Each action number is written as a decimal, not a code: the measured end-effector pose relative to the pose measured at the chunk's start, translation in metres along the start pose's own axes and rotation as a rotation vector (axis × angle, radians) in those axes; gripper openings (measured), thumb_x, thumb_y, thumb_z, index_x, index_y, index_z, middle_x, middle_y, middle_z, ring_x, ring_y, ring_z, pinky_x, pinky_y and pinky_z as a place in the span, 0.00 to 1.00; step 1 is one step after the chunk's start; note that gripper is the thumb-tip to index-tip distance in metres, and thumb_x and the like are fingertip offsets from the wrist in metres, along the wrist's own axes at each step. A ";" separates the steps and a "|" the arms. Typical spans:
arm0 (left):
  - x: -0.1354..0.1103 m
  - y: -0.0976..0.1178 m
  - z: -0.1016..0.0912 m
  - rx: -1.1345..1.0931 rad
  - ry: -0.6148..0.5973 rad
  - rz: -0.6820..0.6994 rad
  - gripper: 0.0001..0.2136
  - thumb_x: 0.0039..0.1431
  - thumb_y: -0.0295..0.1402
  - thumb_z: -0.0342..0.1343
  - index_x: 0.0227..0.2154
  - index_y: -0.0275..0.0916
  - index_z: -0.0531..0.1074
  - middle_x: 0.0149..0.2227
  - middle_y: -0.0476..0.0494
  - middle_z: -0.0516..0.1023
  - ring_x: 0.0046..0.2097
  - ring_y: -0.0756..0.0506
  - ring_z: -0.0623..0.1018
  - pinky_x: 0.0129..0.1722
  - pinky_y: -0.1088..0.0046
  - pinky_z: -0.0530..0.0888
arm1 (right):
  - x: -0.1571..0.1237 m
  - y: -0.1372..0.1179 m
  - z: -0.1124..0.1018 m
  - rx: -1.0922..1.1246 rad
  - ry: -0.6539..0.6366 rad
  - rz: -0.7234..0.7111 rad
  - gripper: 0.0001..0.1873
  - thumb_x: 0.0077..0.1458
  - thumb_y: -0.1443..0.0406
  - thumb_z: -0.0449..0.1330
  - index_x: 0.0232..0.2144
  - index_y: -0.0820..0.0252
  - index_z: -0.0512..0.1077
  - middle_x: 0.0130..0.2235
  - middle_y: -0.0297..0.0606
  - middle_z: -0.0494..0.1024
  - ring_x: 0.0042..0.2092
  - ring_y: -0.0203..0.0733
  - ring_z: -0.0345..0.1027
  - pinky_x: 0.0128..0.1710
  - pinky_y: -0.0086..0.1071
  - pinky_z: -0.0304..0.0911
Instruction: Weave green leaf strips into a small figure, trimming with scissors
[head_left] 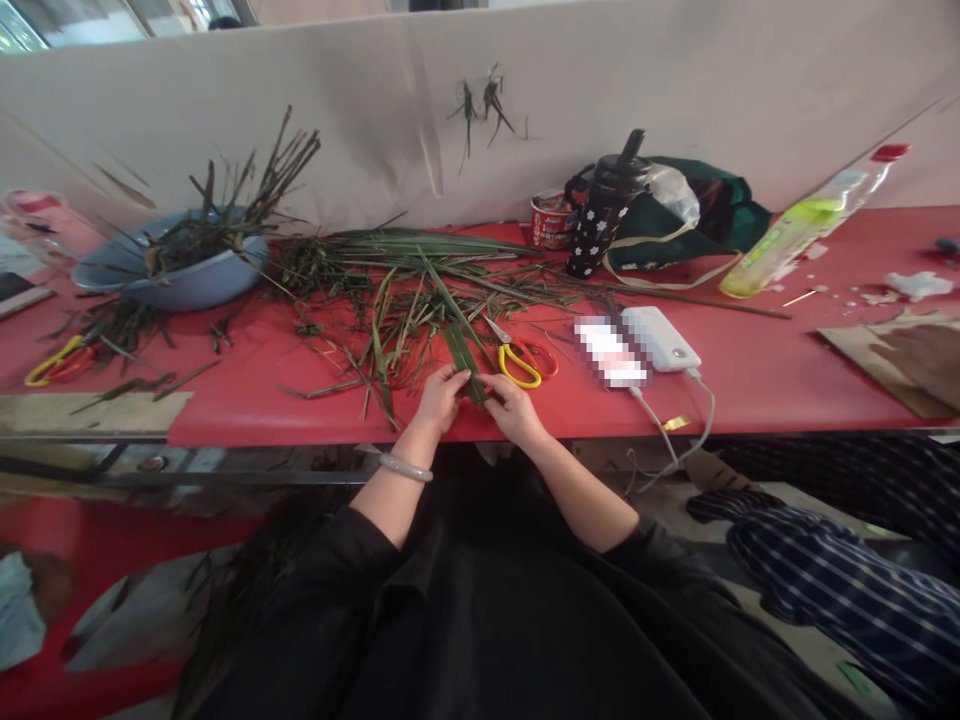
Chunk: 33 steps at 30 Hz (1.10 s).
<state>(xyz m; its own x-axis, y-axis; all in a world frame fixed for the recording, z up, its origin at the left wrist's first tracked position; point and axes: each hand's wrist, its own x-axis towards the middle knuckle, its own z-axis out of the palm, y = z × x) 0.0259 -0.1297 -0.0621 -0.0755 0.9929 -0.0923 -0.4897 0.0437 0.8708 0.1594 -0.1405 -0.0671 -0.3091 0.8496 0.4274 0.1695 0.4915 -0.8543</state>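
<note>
Both my hands pinch a green leaf strip (460, 352) just above the front edge of the red-covered table. My left hand (442, 396), below a bangle on the wrist, grips its left side between thumb and fingers. On the other side my right hand (513, 408) closes on the strip's lower end, thumbs nearly meeting. A long thin leaf blade rises up and left from the same spot. Scissors (523, 362) with yellow and orange handles lie right beside my right hand. Loose leaf strips (405, 325) are scattered behind my hands.
A blue basin (202, 285) of stalks stands left, with a second pair of scissors (61, 362) before it. To the right are a phone (611, 350), a cabled power bank (660, 338), a black tumbler (596, 215), a bag and a leaning bottle (814, 225). Another person sits at right.
</note>
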 end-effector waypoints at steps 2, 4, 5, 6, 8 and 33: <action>0.000 -0.001 0.000 0.026 -0.012 -0.003 0.05 0.39 0.30 0.59 0.22 0.36 0.69 0.22 0.51 0.72 0.24 0.53 0.70 0.27 0.77 0.66 | 0.000 -0.001 -0.001 -0.019 0.023 -0.016 0.17 0.44 0.73 0.51 0.38 0.58 0.69 0.37 0.37 0.71 0.40 0.38 0.65 0.43 0.34 0.62; 0.000 -0.003 -0.001 0.043 -0.025 0.006 0.06 0.40 0.30 0.59 0.21 0.35 0.69 0.21 0.52 0.72 0.24 0.54 0.69 0.26 0.77 0.65 | 0.000 -0.001 0.000 -0.010 0.037 0.002 0.13 0.45 0.71 0.52 0.35 0.59 0.70 0.35 0.37 0.71 0.39 0.38 0.66 0.41 0.33 0.62; 0.000 -0.003 -0.001 0.049 -0.032 0.016 0.06 0.40 0.30 0.60 0.21 0.35 0.69 0.21 0.52 0.72 0.24 0.54 0.69 0.26 0.78 0.65 | 0.000 -0.001 0.000 0.000 0.039 0.022 0.11 0.46 0.70 0.52 0.33 0.60 0.70 0.34 0.37 0.71 0.37 0.37 0.66 0.40 0.33 0.62; 0.000 -0.004 -0.001 0.053 -0.035 0.026 0.06 0.40 0.30 0.60 0.21 0.35 0.69 0.21 0.52 0.72 0.24 0.54 0.69 0.27 0.78 0.65 | 0.000 0.000 0.001 0.013 0.041 0.050 0.09 0.47 0.69 0.53 0.32 0.60 0.70 0.33 0.37 0.71 0.36 0.37 0.66 0.38 0.32 0.62; 0.001 -0.005 -0.001 0.054 -0.039 0.036 0.06 0.40 0.30 0.60 0.22 0.35 0.69 0.21 0.52 0.72 0.25 0.54 0.70 0.28 0.78 0.65 | -0.001 0.001 0.002 0.037 0.044 0.115 0.07 0.48 0.66 0.53 0.30 0.60 0.70 0.31 0.36 0.72 0.33 0.36 0.66 0.34 0.31 0.63; -0.004 -0.001 -0.002 0.300 -0.190 0.007 0.09 0.41 0.34 0.59 0.25 0.34 0.70 0.24 0.51 0.72 0.26 0.54 0.68 0.30 0.76 0.65 | 0.004 0.009 0.002 0.224 0.164 0.304 0.09 0.46 0.60 0.55 0.25 0.60 0.64 0.21 0.29 0.65 0.22 0.31 0.57 0.21 0.26 0.55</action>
<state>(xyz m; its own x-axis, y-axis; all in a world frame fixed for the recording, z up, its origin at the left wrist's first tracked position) 0.0251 -0.1342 -0.0636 0.0990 0.9949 -0.0183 -0.2110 0.0390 0.9767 0.1580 -0.1329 -0.0730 -0.1202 0.9778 0.1715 0.0164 0.1746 -0.9845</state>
